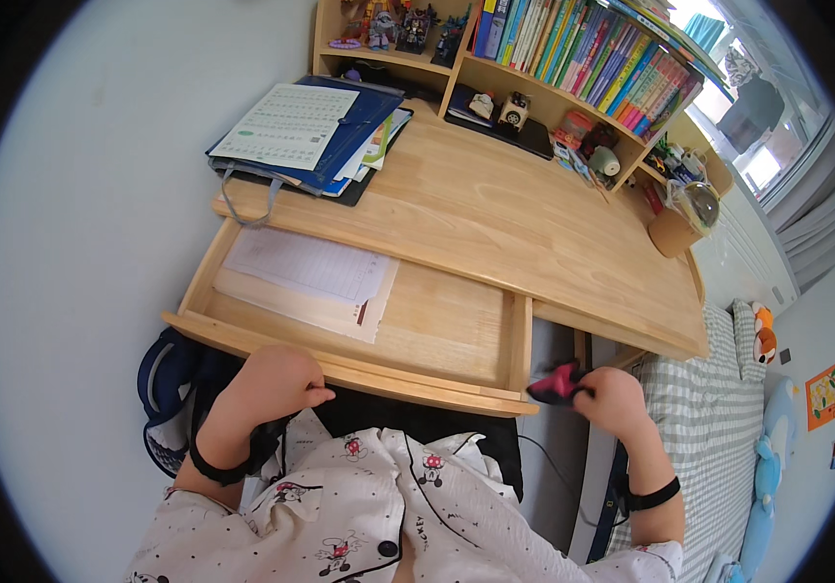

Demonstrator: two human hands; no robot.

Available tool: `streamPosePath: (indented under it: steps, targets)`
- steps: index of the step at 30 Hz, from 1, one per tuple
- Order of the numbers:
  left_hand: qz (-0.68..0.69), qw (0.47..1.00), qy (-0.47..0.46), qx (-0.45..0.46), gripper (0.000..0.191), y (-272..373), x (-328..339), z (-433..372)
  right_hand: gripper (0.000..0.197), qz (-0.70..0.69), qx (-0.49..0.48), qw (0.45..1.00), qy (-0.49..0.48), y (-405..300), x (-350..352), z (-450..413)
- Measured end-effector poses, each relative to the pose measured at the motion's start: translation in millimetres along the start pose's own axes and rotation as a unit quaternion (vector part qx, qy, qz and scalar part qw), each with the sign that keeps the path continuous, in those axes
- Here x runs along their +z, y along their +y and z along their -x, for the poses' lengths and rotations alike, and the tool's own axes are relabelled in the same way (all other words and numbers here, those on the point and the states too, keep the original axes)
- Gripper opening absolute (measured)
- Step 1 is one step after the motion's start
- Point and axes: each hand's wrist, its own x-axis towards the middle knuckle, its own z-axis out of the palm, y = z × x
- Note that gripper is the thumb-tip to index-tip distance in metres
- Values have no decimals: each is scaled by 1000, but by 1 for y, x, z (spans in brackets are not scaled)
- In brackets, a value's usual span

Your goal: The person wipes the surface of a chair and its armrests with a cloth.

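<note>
My right hand (611,399) is closed on a small pink and dark cloth item (557,385), just right of the pulled-out wooden drawer (454,324). At the drawer's front edge, my left hand (290,386) is curled; whether its fingers grip anything cannot be told. Lined paper (308,266) lies over a beige sheet (381,313) in the drawer's left part. Both forearms wear black straps.
A blue document bag (344,146) with printed sheets lies on the desk (490,211). Books (570,58) and figurines fill the shelf behind. A brown paper cup (673,229) stands at the right, above a checkered bed (702,415). A backpack (166,393) is at lower left.
</note>
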Motion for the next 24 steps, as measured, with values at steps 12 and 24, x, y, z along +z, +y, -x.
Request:
streamPosePath:
  steps: [12,24]
  targets:
    - [-73,976,207,-1,34,-3,26,-4,13,-500,12,861,89,-25,77,15]
    - [36,933,357,15,19,-55,32,-136,25,-229,-93,897,367,-33,111,-72]
